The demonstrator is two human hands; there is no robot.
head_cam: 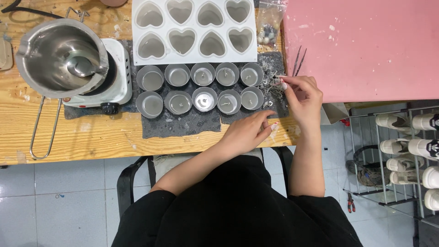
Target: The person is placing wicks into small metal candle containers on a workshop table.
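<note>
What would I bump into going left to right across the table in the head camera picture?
Metal melting pot on a small white hot plate → two rows of little round metal cups under a white heart mould → right hand at a pile of wick bits → pink board.

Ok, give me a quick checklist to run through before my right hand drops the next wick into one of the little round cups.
1. Wick picked up: the right hand pinches something small at the wick pile. Whether it is a single wick, cannot tell.
2. Left hand out of the way: it rests on the table edge, apart from the cups. Ok.
3. Round cups lined up: two rows of five on the grey mat. Ok.
4. Cups lacking a wick: some show one, the leftmost pair look bare. Not ok.
5. Melting pot on the hot plate: seated, handle towards me. Ok.
6. Hot plate on or off: cannot tell.
</note>
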